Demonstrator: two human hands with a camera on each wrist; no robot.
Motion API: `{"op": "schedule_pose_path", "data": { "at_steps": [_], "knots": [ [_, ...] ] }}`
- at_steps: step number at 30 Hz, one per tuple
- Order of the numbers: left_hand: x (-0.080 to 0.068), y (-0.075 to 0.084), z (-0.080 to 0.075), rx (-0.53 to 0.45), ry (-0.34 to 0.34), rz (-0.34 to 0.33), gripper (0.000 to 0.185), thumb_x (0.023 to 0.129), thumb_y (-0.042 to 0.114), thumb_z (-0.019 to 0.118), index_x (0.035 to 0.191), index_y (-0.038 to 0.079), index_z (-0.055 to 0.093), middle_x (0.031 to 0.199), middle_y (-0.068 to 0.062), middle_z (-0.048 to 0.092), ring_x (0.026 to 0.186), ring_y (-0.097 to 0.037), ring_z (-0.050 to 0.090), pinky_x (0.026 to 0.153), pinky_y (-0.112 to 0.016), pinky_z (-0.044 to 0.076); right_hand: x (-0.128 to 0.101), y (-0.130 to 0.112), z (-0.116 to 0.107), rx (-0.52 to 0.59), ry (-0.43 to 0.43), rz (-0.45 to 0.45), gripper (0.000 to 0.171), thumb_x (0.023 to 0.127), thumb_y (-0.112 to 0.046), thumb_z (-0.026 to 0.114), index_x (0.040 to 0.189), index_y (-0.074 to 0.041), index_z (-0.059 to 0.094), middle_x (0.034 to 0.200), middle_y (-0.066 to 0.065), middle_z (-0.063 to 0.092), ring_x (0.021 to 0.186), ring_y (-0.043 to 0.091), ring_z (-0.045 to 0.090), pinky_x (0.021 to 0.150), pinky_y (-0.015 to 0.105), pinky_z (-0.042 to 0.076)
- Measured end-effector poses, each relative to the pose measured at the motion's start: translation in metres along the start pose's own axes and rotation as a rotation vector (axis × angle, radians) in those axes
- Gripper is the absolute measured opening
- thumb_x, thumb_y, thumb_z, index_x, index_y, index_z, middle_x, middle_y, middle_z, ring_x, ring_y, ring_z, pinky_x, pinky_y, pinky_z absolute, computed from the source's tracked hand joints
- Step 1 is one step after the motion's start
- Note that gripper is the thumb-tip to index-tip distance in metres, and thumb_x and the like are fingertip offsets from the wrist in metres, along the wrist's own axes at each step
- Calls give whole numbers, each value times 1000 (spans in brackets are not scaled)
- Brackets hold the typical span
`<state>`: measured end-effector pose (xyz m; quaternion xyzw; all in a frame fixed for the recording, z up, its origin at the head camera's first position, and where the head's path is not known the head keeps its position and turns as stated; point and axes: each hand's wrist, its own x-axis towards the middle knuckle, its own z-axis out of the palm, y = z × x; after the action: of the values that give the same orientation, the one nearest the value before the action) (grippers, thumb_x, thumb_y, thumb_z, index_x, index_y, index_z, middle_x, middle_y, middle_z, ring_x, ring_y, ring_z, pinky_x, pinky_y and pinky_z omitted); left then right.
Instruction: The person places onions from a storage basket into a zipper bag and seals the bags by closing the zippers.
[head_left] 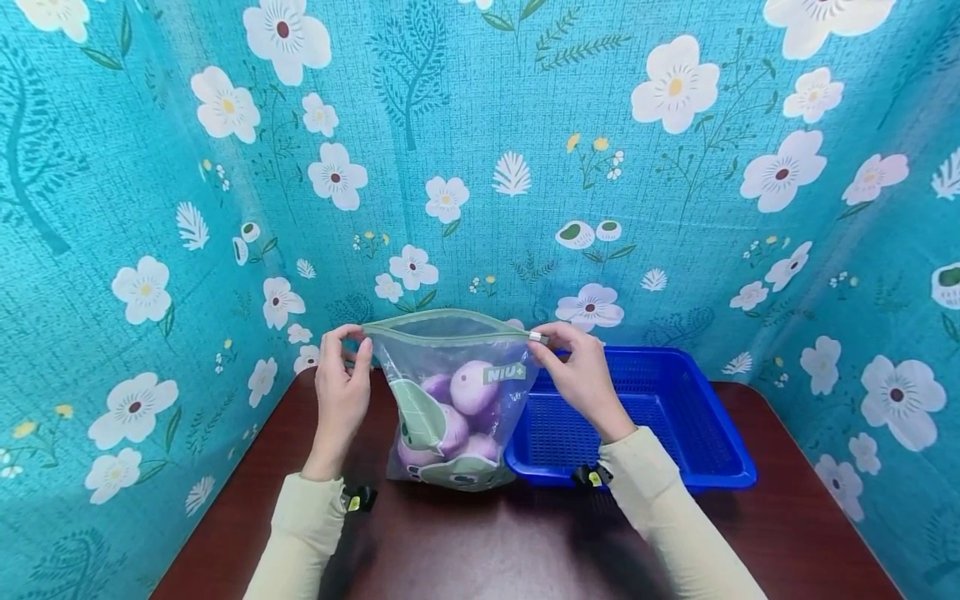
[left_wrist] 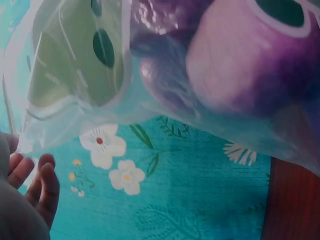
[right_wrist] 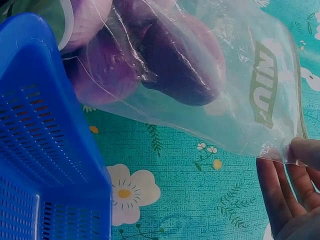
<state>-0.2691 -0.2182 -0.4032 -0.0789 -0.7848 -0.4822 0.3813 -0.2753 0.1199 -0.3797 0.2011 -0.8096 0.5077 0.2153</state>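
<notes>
- My left hand (head_left: 341, 392) pinches the zip bag's (head_left: 450, 400) left top corner.
- My right hand (head_left: 581, 371) pinches the slider (head_left: 536, 337) at the right corner.
- The seal runs sideways between them; purple balls (head_left: 472, 387) hang below.
- The blue basket (head_left: 720, 467) sits just beyond my right hand.

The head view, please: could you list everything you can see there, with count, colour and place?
Zip bag: one, clear with green trim, standing on the table at centre, held at both top corners.
Round items: several, purple, inside the bag; exact number unclear.
Slider: one, white, at the bag's top right corner.
Basket: one, blue, perforated, on the table right of the bag.
Table: one, dark brown.
Backdrop: teal, floral, on three sides.
Left hand: pinches the top left corner.
Right hand: pinches the slider.
</notes>
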Motion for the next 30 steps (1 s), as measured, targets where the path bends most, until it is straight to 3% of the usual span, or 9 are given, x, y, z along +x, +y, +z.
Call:
{"op": "schedule_pose_path", "data": {
  "at_steps": [4, 6, 8, 11, 14, 18, 21, 26, 30],
  "knots": [
    [-4, 14, 8, 80, 142, 180, 29, 102, 17, 62, 129, 6, 60, 119, -13, 62, 76, -18, 58, 63, -22, 46, 0, 0, 1, 1, -5, -10, 13, 100, -18, 69, 110, -13, 74, 84, 4, 73, 75, 19, 70, 67, 31, 59],
    [-6, 25, 15, 128, 202, 321, 27, 99, 12, 63, 125, 5, 63, 116, -14, 65, 76, -22, 61, 62, -28, 49, 1, -1, 2, 0, -5, -17, 13, 99, -18, 70, 110, -13, 75, 86, 4, 74, 76, 19, 71, 67, 30, 59],
    [-9, 37, 24, 180, 215, 469, 26, 94, 10, 63, 120, 4, 66, 111, -14, 68, 78, -26, 63, 64, -36, 51, 1, -3, 2, -4, -2, -25, 14, 99, -18, 70, 111, -13, 75, 89, 4, 74, 78, 18, 71, 67, 27, 59],
    [-14, 58, 40, 232, 132, 647, 27, 90, 11, 64, 115, 7, 70, 110, -11, 70, 92, -30, 63, 78, -43, 51, 1, -4, 3, -9, 5, -40, 14, 98, -17, 72, 111, -13, 76, 93, 5, 75, 80, 16, 71, 67, 26, 58],
    [-18, 74, 57, 279, 9, 742, 28, 89, 15, 66, 117, 12, 71, 115, -7, 71, 106, -29, 62, 92, -46, 47, 2, -4, 3, -6, 4, -47, 15, 98, -18, 72, 111, -13, 77, 96, 5, 76, 81, 16, 71, 68, 26, 58],
    [-15, 86, 77, 317, -131, 776, 32, 94, 19, 66, 126, 16, 71, 127, -2, 70, 121, -25, 60, 110, -45, 43, 2, -5, 2, -3, -7, -51, 15, 98, -19, 72, 111, -14, 78, 98, 4, 76, 82, 16, 71, 68, 26, 58],
    [-9, 89, 89, 330, -204, 751, 33, 98, 23, 66, 130, 17, 70, 128, -1, 70, 122, -23, 62, 115, -45, 40, 2, -4, 1, 2, -12, -55, 15, 98, -18, 72, 111, -14, 78, 98, 4, 75, 80, 16, 71, 68, 26, 58],
    [-1, 91, 96, 338, -210, 679, 27, 100, 24, 65, 124, 16, 72, 114, -1, 74, 107, -24, 66, 104, -44, 46, 1, -3, 1, 17, -27, -60, 15, 98, -20, 72, 110, -14, 79, 99, 3, 75, 79, 18, 71, 67, 27, 58],
    [2, 91, 95, 360, -208, 664, 23, 100, 23, 65, 120, 15, 73, 109, -2, 73, 105, -25, 64, 100, -45, 46, 1, -3, 0, 29, -20, -56, 15, 97, -20, 73, 110, -15, 79, 98, 2, 75, 79, 18, 71, 66, 26, 57]
  ]
}}
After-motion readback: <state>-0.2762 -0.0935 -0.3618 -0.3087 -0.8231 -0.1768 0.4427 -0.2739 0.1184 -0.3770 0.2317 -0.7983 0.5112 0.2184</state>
